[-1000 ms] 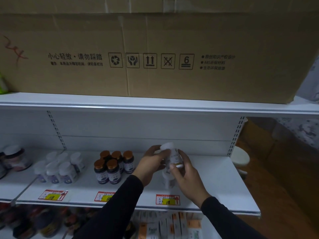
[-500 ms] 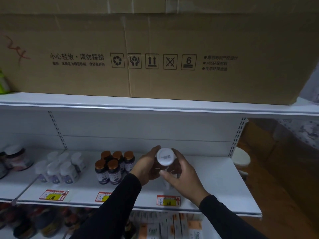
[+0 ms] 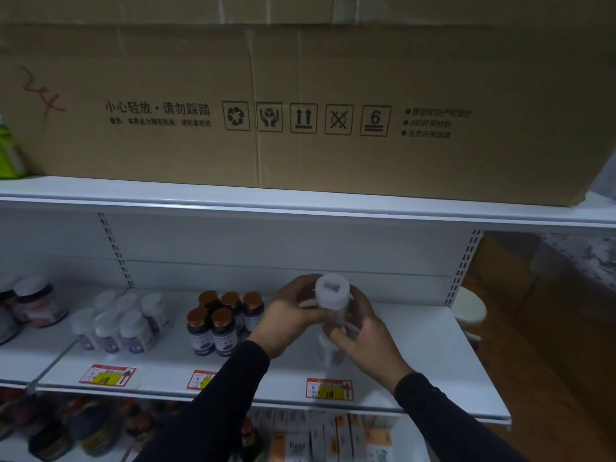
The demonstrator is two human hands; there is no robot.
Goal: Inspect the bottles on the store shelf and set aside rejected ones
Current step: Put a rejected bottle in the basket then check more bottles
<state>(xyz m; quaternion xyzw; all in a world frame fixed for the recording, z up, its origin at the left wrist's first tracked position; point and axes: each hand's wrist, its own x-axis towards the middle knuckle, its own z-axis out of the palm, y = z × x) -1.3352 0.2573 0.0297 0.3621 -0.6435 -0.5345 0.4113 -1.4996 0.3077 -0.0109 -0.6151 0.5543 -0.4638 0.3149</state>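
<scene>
Tilting white bottle (image 3: 332, 292) between 2 hands (image 3: 328, 323)

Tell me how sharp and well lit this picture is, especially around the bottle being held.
Head view: dim and underexposed; the white bottle in the hands is motion-blurred, its label unreadable; the cardboard box print above stays legible; shelf edges bow from the wide-angle lens.

Box (image 3: 300, 95) on shelf (image 3: 300, 208) above btls (image 3: 221, 323)
</scene>
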